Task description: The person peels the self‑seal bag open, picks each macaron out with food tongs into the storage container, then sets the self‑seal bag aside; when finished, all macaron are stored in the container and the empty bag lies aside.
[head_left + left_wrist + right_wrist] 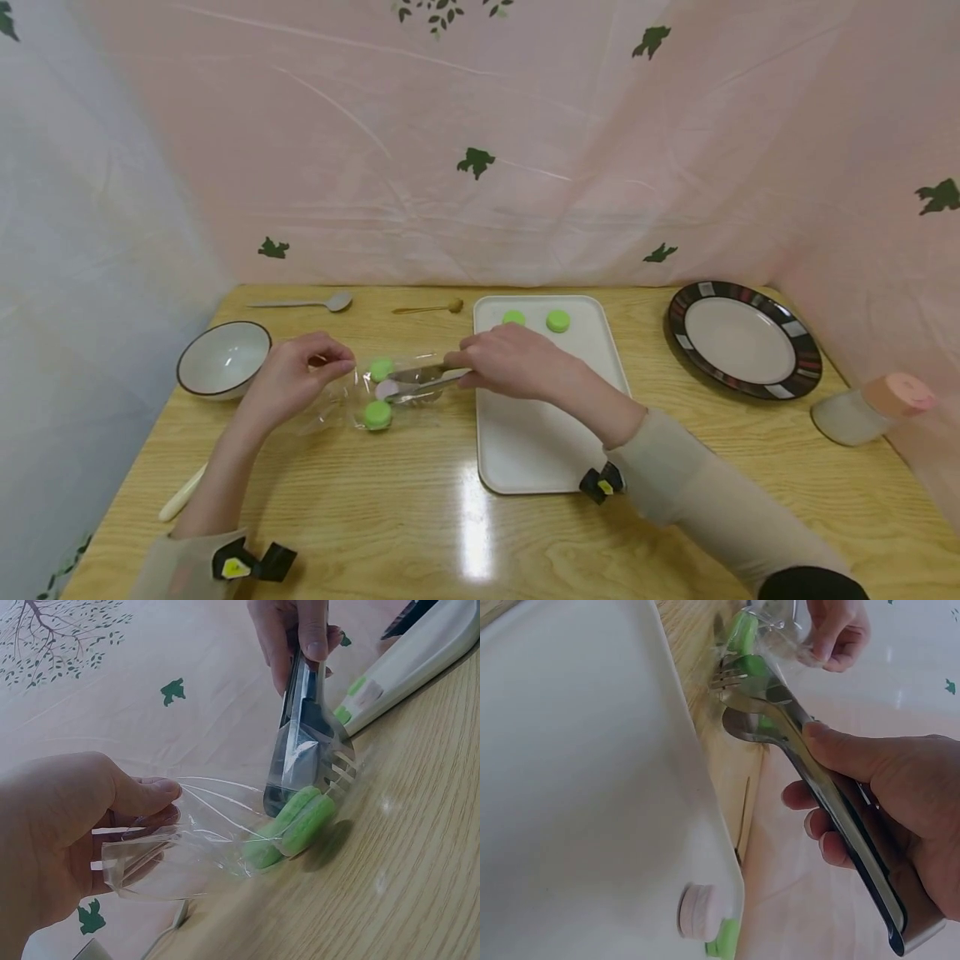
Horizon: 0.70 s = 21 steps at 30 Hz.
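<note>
My left hand [288, 383] pinches the edge of a clear plastic bag [199, 866] between thumb and fingers. Inside the bag, two green macarons [378, 414] lie with a pale lilac one [386, 389] between them. My right hand [510, 360] reaches across the tray and grips metal serving tongs [821, 791]; one tip is slotted like a fork, the other is solid. The tong tips reach into the bag, right by the macarons. On the white tray [525, 450] sit green macarons [558, 321] near the far end, and a pale pink macaron [699, 911] shows in the right wrist view.
A white bowl [225, 358] stands left of the left hand. Along the back lie a spoon [339, 302] and a small golden utensil [423, 309]. A dark-rimmed plate [738, 342] and a pink-lidded jar [855, 417] are at right. A cream handle [180, 498] lies by the left forearm.
</note>
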{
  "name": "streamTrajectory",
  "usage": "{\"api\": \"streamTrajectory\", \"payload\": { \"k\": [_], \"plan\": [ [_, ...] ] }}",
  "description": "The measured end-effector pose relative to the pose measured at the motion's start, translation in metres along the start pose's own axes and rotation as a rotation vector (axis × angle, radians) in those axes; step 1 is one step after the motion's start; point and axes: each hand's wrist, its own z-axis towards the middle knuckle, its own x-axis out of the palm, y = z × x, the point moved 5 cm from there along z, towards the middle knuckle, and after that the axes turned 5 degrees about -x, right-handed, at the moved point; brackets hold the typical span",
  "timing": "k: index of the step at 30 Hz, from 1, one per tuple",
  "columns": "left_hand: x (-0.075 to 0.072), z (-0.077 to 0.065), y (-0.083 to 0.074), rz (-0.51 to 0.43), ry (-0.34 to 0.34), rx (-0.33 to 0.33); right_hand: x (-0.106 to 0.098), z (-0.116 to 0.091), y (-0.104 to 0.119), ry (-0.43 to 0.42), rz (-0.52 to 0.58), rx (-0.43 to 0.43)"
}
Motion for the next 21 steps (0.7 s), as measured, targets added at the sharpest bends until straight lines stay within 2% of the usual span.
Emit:
{"api": "streamTrajectory", "payload": {
  "k": [12,21],
  "plan": [
    [-0.0003,-0.0005,0.0014,-0.003,0.01,-0.016,-0.004,0.008,0.002,0.056,-0.003,0.018],
    [-0.0008,-0.0004,0.002,-0.012,0.012,-0.022,-0.0028,0.0083,0.0,0.052,0.012,0.012]
  ]
}}
